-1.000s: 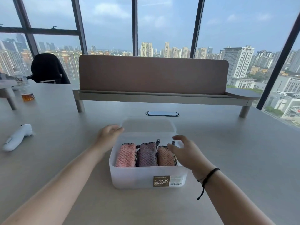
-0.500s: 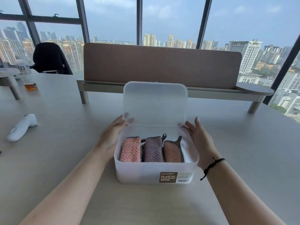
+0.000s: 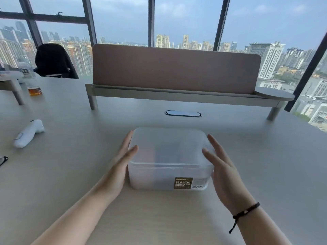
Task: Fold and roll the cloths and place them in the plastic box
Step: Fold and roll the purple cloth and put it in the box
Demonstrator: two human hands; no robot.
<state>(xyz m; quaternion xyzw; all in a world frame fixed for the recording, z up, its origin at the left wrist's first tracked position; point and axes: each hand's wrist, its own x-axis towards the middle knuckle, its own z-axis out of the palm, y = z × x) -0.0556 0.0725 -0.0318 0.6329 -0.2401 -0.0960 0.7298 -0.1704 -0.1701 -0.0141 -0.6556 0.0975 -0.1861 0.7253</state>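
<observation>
hands flank one lidded plastic box (image 3: 168,167) at the middle of the surface (image 3: 70,174): left hand (image 3: 118,171) flat against its left wall with fingers straight and thumb over the lid's edge, right hand (image 3: 223,171) open-palmed just beside its right wall, so neither grip is closed on anything. a brown label (image 3: 183,183) on the front wall reads "plastic container", with a barcode beside it. cloths show only as dim colour through the frosted lid (image 3: 169,144), too vague to count; one black cord bracelet (image 3: 245,213) circles the right wrist.

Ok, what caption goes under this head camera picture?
Both open hands, left hand and right hand, flank the lidded plastic container.
</observation>
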